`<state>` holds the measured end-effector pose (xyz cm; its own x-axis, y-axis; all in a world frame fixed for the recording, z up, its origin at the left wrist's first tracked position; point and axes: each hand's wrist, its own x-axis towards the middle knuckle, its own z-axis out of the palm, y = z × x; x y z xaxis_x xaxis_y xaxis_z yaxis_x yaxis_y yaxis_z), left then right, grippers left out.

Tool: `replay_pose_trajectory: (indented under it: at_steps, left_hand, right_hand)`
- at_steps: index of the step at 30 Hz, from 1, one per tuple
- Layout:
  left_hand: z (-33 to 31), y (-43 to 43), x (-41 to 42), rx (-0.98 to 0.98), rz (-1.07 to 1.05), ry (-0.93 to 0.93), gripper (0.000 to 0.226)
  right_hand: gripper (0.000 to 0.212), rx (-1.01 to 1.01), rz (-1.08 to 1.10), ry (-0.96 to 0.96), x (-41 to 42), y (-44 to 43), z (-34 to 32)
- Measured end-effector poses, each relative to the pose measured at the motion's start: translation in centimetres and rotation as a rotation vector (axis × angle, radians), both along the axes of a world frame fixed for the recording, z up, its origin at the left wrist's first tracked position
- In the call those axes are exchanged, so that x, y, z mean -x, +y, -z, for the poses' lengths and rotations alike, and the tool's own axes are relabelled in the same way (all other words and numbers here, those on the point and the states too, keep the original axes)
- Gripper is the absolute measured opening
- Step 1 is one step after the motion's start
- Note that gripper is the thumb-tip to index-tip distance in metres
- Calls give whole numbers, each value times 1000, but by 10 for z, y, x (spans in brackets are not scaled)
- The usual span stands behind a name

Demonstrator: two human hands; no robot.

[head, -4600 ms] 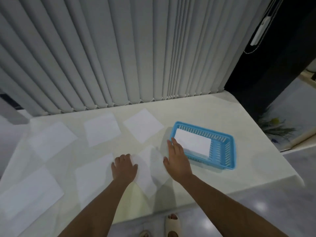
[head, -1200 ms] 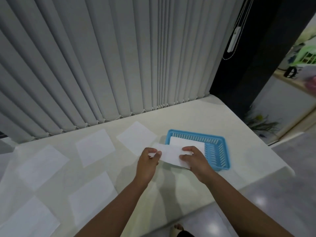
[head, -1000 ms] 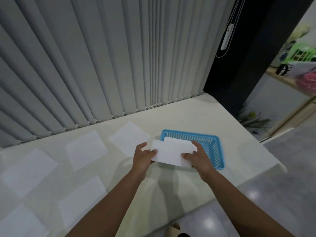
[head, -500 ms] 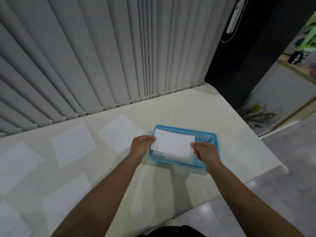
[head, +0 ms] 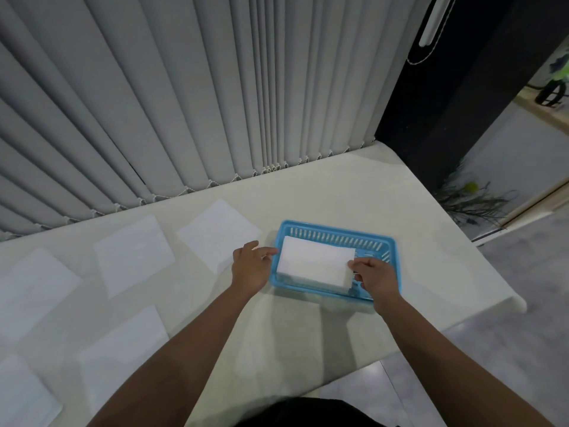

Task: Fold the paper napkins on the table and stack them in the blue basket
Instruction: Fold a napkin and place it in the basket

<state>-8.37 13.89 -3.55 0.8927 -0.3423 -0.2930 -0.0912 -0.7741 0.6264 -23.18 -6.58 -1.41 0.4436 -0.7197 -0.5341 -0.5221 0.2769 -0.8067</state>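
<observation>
The blue basket (head: 386,245) sits on the pale table (head: 354,198), right of centre. A white folded napkin (head: 314,261) lies in it on top of another folded one. My right hand (head: 374,274) pinches the napkin's right edge over the basket's right half. My left hand (head: 251,266) rests just outside the basket's left rim, its fingers loose and pointing at the napkin's left edge. Several unfolded napkins lie flat to the left, the nearest one (head: 220,234) just behind my left hand.
Grey vertical blinds (head: 184,103) hang along the table's far edge. More flat napkins (head: 134,252) (head: 123,343) cover the table's left half. The table ends close to the right of the basket, with grey floor (head: 508,349) below.
Both hands carried the folded napkin from above the table to the right and lowered it into the basket. My left hand has let go of its left edge.
</observation>
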Motion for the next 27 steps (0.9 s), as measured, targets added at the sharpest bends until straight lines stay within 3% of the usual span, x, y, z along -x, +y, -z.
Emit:
replay_pose_trajectory:
  at_steps: [14, 19, 22, 27]
  left_hand:
    - [4, -10, -1, -82, 99, -13, 36]
    - [3, -11, 0, -83, 113, -52, 36]
    - [3, -12, 2, -2, 76, -105, 34]
    - [2, -15, 7, -53, 130, -193, 37]
  right_hand:
    - [10, 14, 12, 13, -7, -3, 5]
    - [11, 125, -19, 59, -7, -1, 12]
    - [22, 203, -53, 114, -3, 0, 15]
    - [14, 306, -108, 121, 5, 9, 18]
